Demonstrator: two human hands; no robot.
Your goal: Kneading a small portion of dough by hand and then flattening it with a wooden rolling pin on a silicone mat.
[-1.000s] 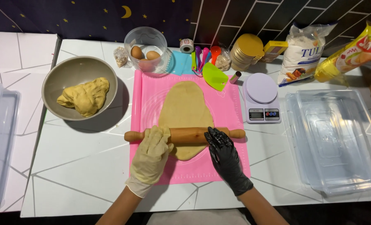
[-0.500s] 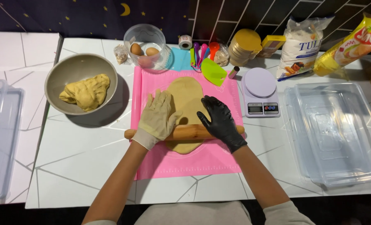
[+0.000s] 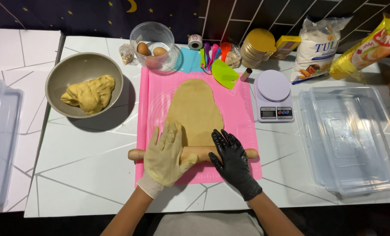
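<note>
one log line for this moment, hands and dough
left hand: flat on rolling pin | right hand: flat on rolling pin | rolled dough: on pink mat | dough lump: in grey bowl

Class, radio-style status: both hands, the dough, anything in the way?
Left hand and right hand, flat on rolling pin. Pin at near end of flattened dough on pink mat. Green scraper at mat's far edge.

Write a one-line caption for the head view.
Gloved left hand and right hand press a wooden rolling pin over flattened dough on a pink mat.
</note>
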